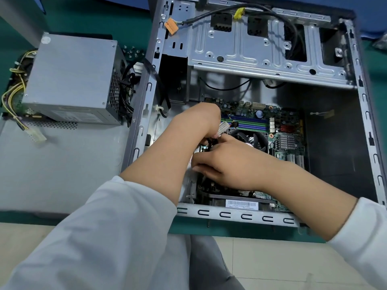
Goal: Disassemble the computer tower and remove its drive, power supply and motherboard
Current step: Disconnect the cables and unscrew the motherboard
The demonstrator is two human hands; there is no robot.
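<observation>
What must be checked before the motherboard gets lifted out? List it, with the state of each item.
1. Power supply out of the case: ok, it sits on the removed side panel to the left.
2. Motherboard free of its mounts: cannot tell; it lies flat in the computer case and its screws are hard to make out.
3. Cables off the board: not ok, the left hand and right hand are both on a black cable near the CPU fan.
4. Drive cage emptied: ok, no drive in it.
5. Loose front-panel cables clear of the board: ok, draped over the cage.
</observation>
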